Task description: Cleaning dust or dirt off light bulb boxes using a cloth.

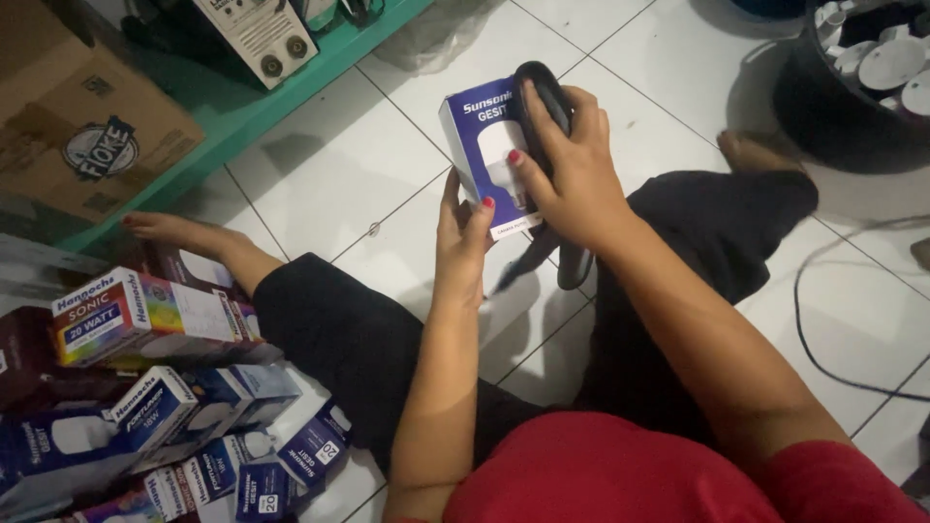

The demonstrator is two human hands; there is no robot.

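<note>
Left hand (463, 228) clamping blue-and-white cardboard bulb box (484, 155); right hand (572, 169) gripping black handheld scanner (547, 107); keeping box steady, printed face toward scanner, seems best.

A small blue-and-white cardboard light-bulb box (484, 145) stands tilted above the left hand (463, 237), pinched at its lower edge, while a black handheld scanner (545, 92) presses against its right face under the right hand (572, 179).
</note>
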